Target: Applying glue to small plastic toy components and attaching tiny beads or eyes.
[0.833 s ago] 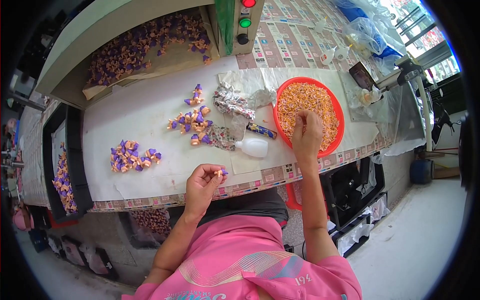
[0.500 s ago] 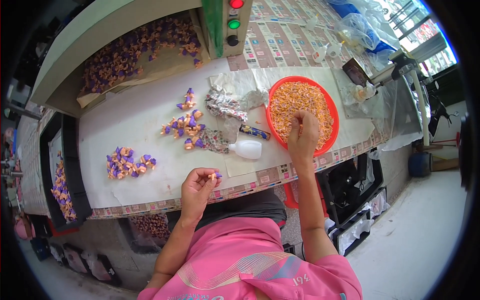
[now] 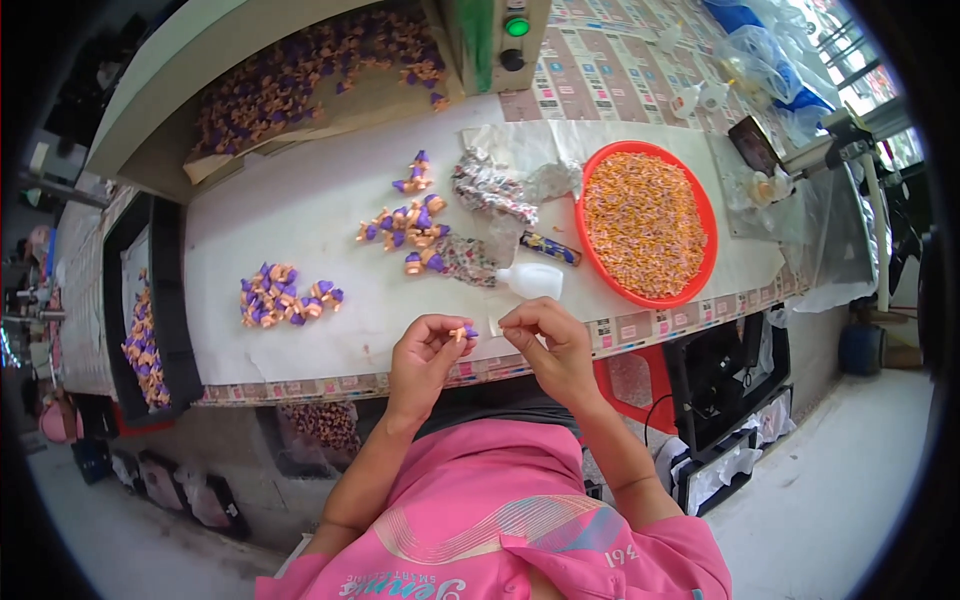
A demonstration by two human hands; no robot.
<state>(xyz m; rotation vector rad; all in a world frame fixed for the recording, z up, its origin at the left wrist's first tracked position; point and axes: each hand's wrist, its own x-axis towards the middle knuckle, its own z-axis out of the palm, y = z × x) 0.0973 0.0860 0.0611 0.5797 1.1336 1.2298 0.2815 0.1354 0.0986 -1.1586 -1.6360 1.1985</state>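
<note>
My left hand point(image 3: 423, 352) pinches a small purple and orange wrapped piece point(image 3: 462, 332) at the table's near edge. My right hand point(image 3: 550, 338) is close beside it, fingertips pinched together near the piece; what it holds is too small to tell. A red round tray point(image 3: 700, 270) full of small orange bits sits to the right on the white table point(image 3: 300, 210). Clusters of purple and orange pieces point(image 3: 285, 296) lie left, with more pieces point(image 3: 405, 225) in the middle.
A small white bottle point(image 3: 531, 281) lies just beyond my hands, next to crumpled printed wrappers point(image 3: 487, 190). A green control box with buttons point(image 3: 505, 40) stands at the back. A black crate point(image 3: 150, 300) with more pieces sits at the left. Plastic bags point(image 3: 760, 60) lie far right.
My right hand has come back from the red tray to meet my left hand at the table's near edge. The left hand stayed roughly in place, still holding its piece.
</note>
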